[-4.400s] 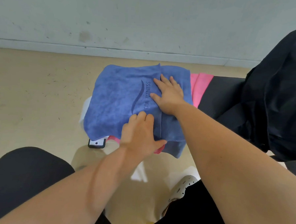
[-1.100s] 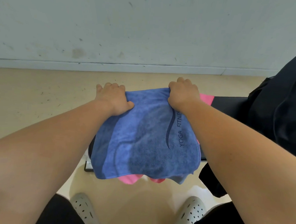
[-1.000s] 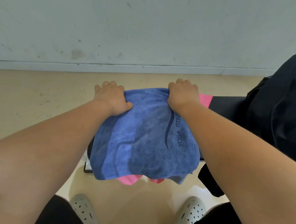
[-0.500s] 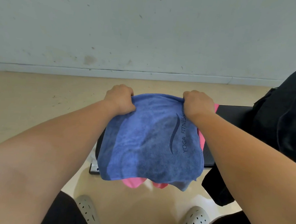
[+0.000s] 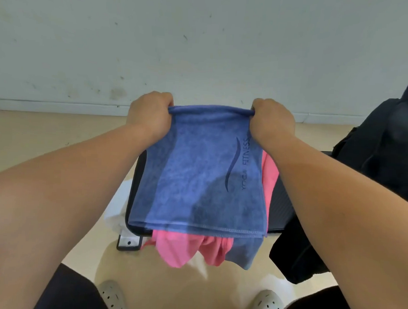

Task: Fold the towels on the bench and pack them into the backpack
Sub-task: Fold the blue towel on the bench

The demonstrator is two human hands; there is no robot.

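- Over the black surface (image 5: 281,205): blue towel (image 5: 197,177) lifted by its far edge, near hem draped on a pink towel (image 5: 181,250).
- Left hand (image 5: 150,116), right hand (image 5: 271,121): fingers clenched on the corners.
- Far right: black backpack (image 5: 387,152).

Scuffed pale grey wall (image 5: 204,48), white skirting (image 5: 47,106) along its foot, tan floor (image 5: 33,140), glossy patch near the feet

The person is wearing black trousers (image 5: 68,291) and pale grey perforated clogs (image 5: 114,297); both forearms are showing bare, sleeveless.
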